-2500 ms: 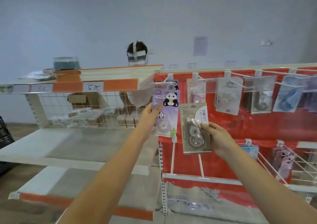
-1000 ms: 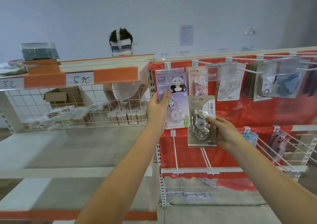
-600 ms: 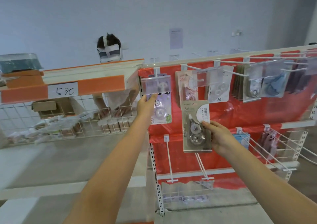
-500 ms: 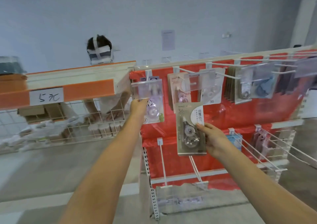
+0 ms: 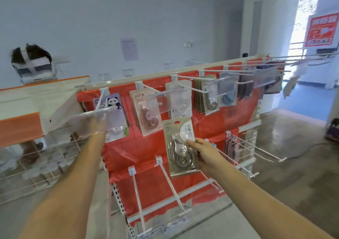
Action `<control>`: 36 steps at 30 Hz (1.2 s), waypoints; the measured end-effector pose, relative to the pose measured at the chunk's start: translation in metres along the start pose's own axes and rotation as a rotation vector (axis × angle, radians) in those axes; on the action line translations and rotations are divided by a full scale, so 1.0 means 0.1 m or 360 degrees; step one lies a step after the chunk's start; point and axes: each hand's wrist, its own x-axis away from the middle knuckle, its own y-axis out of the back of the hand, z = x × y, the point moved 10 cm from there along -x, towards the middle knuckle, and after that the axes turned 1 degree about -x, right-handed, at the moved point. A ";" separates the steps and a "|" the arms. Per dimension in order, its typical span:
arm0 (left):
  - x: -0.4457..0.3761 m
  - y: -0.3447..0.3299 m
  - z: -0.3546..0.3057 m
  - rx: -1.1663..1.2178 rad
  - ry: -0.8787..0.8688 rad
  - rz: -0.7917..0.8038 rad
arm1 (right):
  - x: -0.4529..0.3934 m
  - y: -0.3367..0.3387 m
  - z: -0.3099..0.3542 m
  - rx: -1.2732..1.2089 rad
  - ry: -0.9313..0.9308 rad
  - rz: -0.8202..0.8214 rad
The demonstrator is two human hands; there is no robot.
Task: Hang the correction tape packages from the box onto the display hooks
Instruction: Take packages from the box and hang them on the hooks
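A purple panda correction tape package (image 5: 117, 106) hangs on the leftmost top hook (image 5: 100, 101) of the red display panel (image 5: 216, 125). My left hand (image 5: 97, 128) is at its lower left edge, blurred and seen through a clear label holder (image 5: 86, 121), so its grip is unclear. My right hand (image 5: 203, 151) pinches the right edge of a grey correction tape package (image 5: 180, 158), held upright in front of the panel, below the third top hook. The box is out of view.
A pink package (image 5: 146, 117) and several more packages (image 5: 211, 95) hang along the top row. Bare long hooks (image 5: 170, 183) jut out from the lower rows. A wire basket shelf (image 5: 36, 158) stands to the left, with a person (image 5: 33, 62) behind it.
The panda package went from my left hand's grip onto the leftmost top hook. My view swung right. The grey package stayed in my right hand.
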 end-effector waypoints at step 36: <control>2.20 -2.86 -0.29 -0.1511 -0.0486 0.0377 | -0.19 1.62 1.92 0.0389 0.0349 0.0173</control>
